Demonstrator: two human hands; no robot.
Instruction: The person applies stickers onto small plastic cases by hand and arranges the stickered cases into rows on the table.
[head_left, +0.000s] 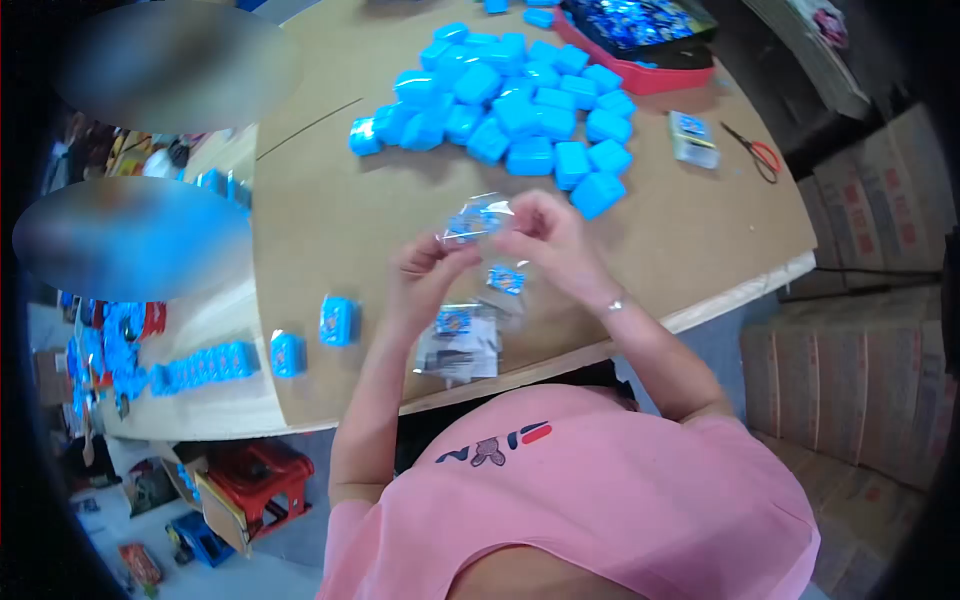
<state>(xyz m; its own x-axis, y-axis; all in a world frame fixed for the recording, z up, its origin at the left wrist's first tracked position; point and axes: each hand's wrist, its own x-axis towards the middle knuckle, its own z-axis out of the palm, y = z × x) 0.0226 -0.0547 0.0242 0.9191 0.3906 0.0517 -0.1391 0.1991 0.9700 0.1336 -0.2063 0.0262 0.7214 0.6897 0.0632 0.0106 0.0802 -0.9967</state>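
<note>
Holding, head view: one bag (470,225), clear, raised over the surface (680,250) between the fingers of both hands.

Left hand (432,272): thumb and fingers closed in a pinch on the bag's near left edge. Right hand (552,240): fingers curled and closed on the film at the right edge; exact fingertip contact blurred.

Risks, as judged: film looks slick, so a loose pinch could let it slide out. A hard pull from opposite sides could split it and spill whatever is inside. A dropped bag could land among the like packets just below the fingers and be confused with them. Those packets lie near the front edge; a forearm brushing past could sweep one off.

Condition of bag: thin, glossy, creased, with bright glare along the upper part; blue printed matter shows through. Wording not legible; whether the bag is sealed, cannot tell.

Also listed, by place from the fingers:
- Packet (506,280), blue label, just nearer the body.
- Packets (470,350), clear, overlapping, nearer the body still.
- Heap (510,105) of blue boxes, beyond the fingers.
- Two boxes (337,321), (286,354), blue, upright or lying not certain, left of the fingers.
- Row (205,367) of like boxes, farther left.
- Case (694,142), clear, right and beyond.
- Scissors (765,158), red-handled, farther right.
- Tray (672,80), red-rimmed, far right beyond the heap.
</note>
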